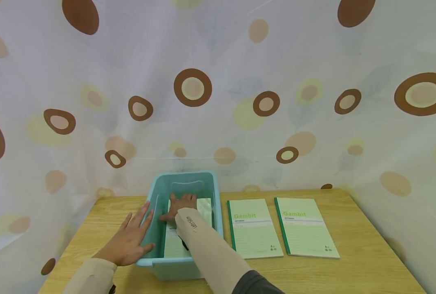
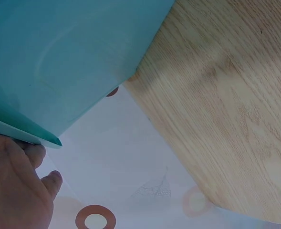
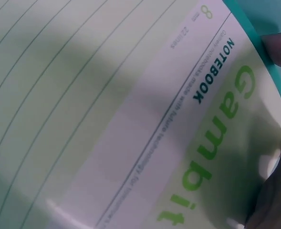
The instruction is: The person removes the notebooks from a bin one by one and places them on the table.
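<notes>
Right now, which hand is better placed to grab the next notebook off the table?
Right. The right hand is inside the bin, beside the nearer notebook; the left hand presses the bin's far-side wall.

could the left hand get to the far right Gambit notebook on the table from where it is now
Probably not easily. The left hand rests against the teal bin's outer left wall, and the bin, the right arm and a nearer notebook lie between it and the far notebook.
</notes>
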Demonstrator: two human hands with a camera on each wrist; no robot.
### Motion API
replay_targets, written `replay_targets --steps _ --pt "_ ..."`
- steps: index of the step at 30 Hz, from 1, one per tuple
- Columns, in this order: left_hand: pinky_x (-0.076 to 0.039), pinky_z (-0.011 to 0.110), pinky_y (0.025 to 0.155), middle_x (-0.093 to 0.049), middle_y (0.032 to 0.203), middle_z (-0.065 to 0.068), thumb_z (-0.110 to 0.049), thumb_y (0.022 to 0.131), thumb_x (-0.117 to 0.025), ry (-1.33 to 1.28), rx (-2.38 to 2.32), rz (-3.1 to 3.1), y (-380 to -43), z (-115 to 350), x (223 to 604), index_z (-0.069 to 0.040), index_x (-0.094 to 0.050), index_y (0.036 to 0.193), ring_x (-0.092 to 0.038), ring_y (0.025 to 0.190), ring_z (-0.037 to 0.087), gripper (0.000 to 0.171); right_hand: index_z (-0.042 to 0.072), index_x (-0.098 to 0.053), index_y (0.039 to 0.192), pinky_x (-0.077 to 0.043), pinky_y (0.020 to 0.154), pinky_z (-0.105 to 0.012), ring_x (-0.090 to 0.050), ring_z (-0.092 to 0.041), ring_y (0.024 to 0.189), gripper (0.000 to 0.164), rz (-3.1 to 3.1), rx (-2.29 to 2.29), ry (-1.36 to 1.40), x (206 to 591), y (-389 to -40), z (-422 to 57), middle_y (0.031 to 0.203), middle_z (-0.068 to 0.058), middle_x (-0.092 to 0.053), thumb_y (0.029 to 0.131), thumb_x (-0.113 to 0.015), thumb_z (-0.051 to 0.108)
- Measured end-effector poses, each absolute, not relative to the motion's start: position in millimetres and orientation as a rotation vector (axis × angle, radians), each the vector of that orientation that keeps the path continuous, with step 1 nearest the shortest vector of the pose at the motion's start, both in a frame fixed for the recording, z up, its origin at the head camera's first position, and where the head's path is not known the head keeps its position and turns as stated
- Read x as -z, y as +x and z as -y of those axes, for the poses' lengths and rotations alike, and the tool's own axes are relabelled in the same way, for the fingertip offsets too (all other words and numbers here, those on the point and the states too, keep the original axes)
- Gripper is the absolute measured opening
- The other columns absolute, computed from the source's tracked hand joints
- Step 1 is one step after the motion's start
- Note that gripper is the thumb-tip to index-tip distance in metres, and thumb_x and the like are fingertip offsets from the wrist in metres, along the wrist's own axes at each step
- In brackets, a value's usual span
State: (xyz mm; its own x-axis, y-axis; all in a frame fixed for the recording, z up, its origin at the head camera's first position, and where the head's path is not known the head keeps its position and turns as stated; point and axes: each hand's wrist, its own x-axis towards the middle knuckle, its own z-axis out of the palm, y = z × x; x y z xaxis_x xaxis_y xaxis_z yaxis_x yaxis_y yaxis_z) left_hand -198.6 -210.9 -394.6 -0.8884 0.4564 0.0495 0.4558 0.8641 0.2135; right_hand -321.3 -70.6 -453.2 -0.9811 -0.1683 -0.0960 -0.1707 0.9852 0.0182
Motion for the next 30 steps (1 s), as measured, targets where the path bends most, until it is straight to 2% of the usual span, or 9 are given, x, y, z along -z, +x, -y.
replay_targets --steps 5,16,26,30 --pt "-0.015 0.065 0.110 -0.014 0.157 0.026 -0.028 0.085 -0.068 0.760 -0.343 -3.048 -199 211 396 0.011 -0.032 0.144 -0.017 0.143 0.041 0.080 0.034 -0.043 0.136 -0.034 0.096 -0.041 -0.053 -0.026 0.115 0.083 -3.057 -0.076 -0.278 447 -321 73 0.123 -0.010 -0.061 0.070 -0.051 0.085" --pt "-0.014 0.065 0.110 -0.013 0.156 0.026 -0.027 0.086 -0.067 0.747 -0.341 -3.035 -199 209 394 0.012 -0.032 0.144 -0.016 0.143 0.042 0.079 0.037 -0.041 0.139 -0.034 0.097 -0.041 -0.051 -0.026 0.120 0.084 -3.113 -0.073 -0.352 427 -320 75 0.129 -0.008 -0.059 0.071 -0.049 0.086" --pt "-0.012 0.064 0.111 -0.013 0.157 0.026 -0.026 0.085 -0.067 0.751 -0.365 -3.034 -199 211 395 0.012 -0.033 0.143 -0.015 0.143 0.041 0.078 0.036 -0.025 0.152 -0.024 0.112 -0.049 -0.039 -0.029 0.136 0.092 -3.103 0.065 -0.387 392 -330 59 0.145 -0.009 -0.046 0.076 -0.048 0.082" --pt "-0.011 0.064 0.111 -0.011 0.157 0.026 -0.025 0.085 -0.065 0.748 -0.374 -3.024 -199 212 397 0.013 -0.032 0.143 -0.013 0.144 0.041 0.077 0.033 -0.029 0.151 -0.027 0.109 -0.047 -0.044 -0.028 0.130 0.089 -3.119 0.190 -0.399 369 -332 50 0.141 -0.009 -0.050 0.077 -0.052 0.078"
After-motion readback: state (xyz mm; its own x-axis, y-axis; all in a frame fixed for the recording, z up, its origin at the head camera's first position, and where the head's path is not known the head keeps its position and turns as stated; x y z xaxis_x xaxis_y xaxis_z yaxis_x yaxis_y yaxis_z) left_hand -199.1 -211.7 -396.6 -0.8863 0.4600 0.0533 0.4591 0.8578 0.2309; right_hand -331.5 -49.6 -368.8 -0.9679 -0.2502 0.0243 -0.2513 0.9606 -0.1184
